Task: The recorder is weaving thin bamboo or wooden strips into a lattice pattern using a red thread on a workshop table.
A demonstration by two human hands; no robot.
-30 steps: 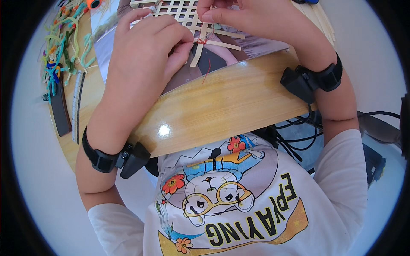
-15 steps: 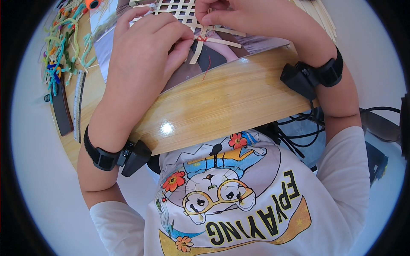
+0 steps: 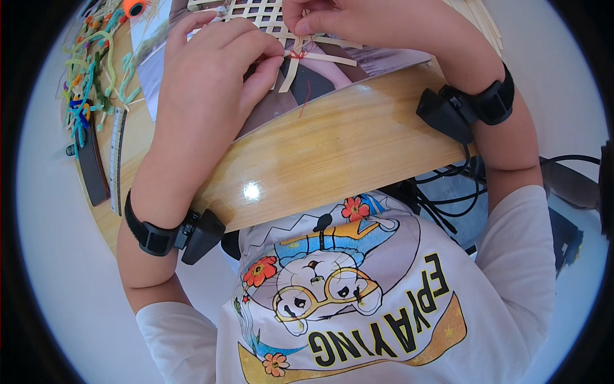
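Pale flat strips form an openwork woven lattice [image 3: 276,29] at the top of the view. At its near corner, red thread [image 3: 298,55] is wound around the crossing strips, and a loose tail hangs toward the table edge. My left hand [image 3: 214,80] lies left of this corner, its thumb and index finger pinched on the end of a strip. Just above the crossing, my right hand [image 3: 348,22] is closed in a pinch, with fine red thread running up toward its fingertips. Those fingertips are partly hidden at the top edge.
Under the lattice lies a glossy picture sheet [image 3: 409,59] on the wooden table [image 3: 332,147]. Left are colourful fuzzy craft stems [image 3: 80,109], a dark strip-shaped object [image 3: 94,173], a ruler [image 3: 117,160] and an orange round object [image 3: 133,8]. Loose pale strips [image 3: 476,22] lie far right.
The lattice and picture sheet have shifted slightly left and up in view, along with both hands. Both pinches stay much the same around the tied corner.
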